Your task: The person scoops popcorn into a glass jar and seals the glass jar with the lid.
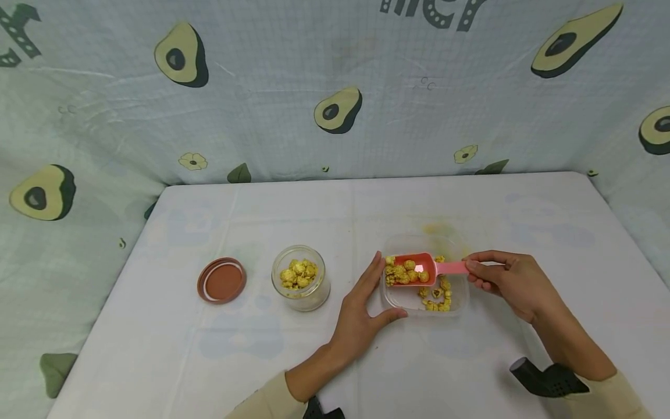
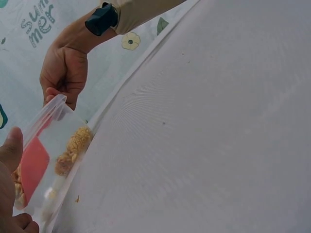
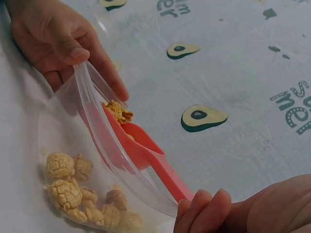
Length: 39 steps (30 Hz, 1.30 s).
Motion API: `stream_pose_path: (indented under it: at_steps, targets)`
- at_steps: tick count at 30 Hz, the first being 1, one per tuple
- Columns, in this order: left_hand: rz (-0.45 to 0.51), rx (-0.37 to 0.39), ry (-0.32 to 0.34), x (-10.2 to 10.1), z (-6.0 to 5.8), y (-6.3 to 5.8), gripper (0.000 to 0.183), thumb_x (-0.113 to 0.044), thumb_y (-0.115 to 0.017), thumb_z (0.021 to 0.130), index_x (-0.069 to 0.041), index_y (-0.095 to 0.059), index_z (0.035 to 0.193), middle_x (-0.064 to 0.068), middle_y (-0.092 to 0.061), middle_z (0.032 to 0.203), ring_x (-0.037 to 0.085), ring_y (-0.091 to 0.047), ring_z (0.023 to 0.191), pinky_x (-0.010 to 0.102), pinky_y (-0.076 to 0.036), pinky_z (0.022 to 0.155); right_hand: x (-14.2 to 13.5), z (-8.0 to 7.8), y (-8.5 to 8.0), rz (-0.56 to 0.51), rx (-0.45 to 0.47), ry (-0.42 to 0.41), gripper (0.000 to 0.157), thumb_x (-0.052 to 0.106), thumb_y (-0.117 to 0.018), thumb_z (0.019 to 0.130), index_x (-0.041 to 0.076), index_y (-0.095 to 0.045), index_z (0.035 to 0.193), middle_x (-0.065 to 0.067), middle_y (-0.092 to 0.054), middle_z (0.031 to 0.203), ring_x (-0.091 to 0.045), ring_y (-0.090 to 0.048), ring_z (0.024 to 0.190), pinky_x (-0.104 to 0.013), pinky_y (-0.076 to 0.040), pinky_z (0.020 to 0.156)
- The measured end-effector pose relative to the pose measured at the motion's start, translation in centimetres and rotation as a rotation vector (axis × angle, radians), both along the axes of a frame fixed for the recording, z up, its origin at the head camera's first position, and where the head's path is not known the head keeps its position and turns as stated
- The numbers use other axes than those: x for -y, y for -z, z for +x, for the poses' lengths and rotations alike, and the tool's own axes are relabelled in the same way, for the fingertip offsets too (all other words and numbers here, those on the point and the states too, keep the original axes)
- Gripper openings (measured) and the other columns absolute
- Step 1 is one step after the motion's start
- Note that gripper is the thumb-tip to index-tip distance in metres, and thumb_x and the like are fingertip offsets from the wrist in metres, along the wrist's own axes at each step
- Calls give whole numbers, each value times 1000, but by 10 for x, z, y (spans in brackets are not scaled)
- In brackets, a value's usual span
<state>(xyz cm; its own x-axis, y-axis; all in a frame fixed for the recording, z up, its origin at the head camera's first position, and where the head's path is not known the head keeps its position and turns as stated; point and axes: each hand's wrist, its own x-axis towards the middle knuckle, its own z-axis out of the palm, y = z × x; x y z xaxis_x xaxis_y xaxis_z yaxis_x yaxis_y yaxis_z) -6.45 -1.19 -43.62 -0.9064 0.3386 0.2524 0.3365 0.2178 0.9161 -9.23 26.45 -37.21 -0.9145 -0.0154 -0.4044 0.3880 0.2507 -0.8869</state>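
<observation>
In the head view my right hand (image 1: 515,282) pinches the handle of a pink scoop (image 1: 451,267). The scoop's bowl, loaded with yellow popcorn (image 1: 400,273), sits within the clear plastic container (image 1: 403,301), near its rim. More popcorn (image 3: 68,194) lies on the container's bottom, seen through the wall in the right wrist view. My left hand (image 1: 358,320) holds the container's left side, its thumb at the near edge and its fingers along the left wall. In the left wrist view the scoop (image 2: 35,167) shows pink through the plastic.
Left of the container stands a glass jar (image 1: 309,299) with popcorn in it, uncovered. A round brown lid (image 1: 221,280) lies farther left on the white-covered table (image 1: 251,372). An avocado-print cloth (image 1: 272,75) hangs behind.
</observation>
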Motion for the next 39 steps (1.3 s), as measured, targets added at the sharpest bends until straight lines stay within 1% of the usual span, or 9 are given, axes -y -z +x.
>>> stream_pose_path:
  at_steps: [7,12,14,19,21,26,29,34,39]
  targets:
    - [7,1,1,0,0,1,91,-20,-80,76,-19,-29,151,-4,-21,157,11,-19,142,35,-26,112,-7,-1,0,-80,37,-6,51,25,-68,90,-9,-53,124,-5,-69,83,-10,-62,67,-22,-56,65]
    - [9,5,-7,0,0,1,91,-18,-80,75,-17,-30,151,-4,-21,157,11,-20,142,35,-26,112,-11,-2,0,-72,33,-15,48,25,-68,90,-8,-55,123,-5,-69,82,-10,-60,65,-22,-55,63]
    - [11,16,-12,0,2,-7,90,-13,-81,74,-11,-32,150,1,-23,156,14,-21,142,36,-26,112,-12,-2,0,-55,24,-22,49,25,-67,91,-9,-53,124,-6,-69,82,-10,-60,65,-22,-55,63]
    - [7,0,-9,0,2,-7,90,-14,-81,74,-11,-31,150,2,-23,156,16,-22,142,35,-27,111,-11,-4,0,-26,15,-31,55,26,-67,91,-12,-49,128,-5,-69,83,-9,-60,65,-22,-55,63]
    - [2,-5,-9,0,1,-2,92,-16,-81,74,-12,-31,151,0,-23,157,14,-22,142,35,-27,111,-11,-5,0,-27,18,-29,56,26,-67,91,-13,-49,128,-5,-69,83,-9,-60,65,-22,-55,64]
    - [11,32,-19,-2,4,-13,91,-7,-81,72,-5,-33,148,7,-26,155,17,-23,141,38,-26,111,-12,-3,0,-56,29,-14,53,25,-67,92,-12,-50,126,-5,-68,83,-9,-59,65,-21,-55,63]
    - [6,25,-18,-2,2,-8,92,-9,-82,72,-8,-32,149,6,-25,156,15,-23,141,37,-27,111,-11,-2,0,-73,33,-15,53,25,-66,92,-11,-49,126,-5,-68,83,-9,-59,65,-21,-55,63]
    - [-13,4,-13,0,0,1,92,-18,-81,74,-17,-30,151,-2,-22,157,9,-21,141,33,-27,111,-6,-5,0,-52,9,-42,57,28,-65,92,-13,-47,128,-4,-69,85,-8,-61,68,-22,-55,65]
    - [2,-10,-6,0,0,4,90,-22,-80,76,-19,-29,151,-5,-22,157,10,-21,141,34,-27,111,-6,-7,0,-75,28,-30,55,26,-66,92,-13,-48,127,-3,-69,84,-8,-60,69,-21,-55,65]
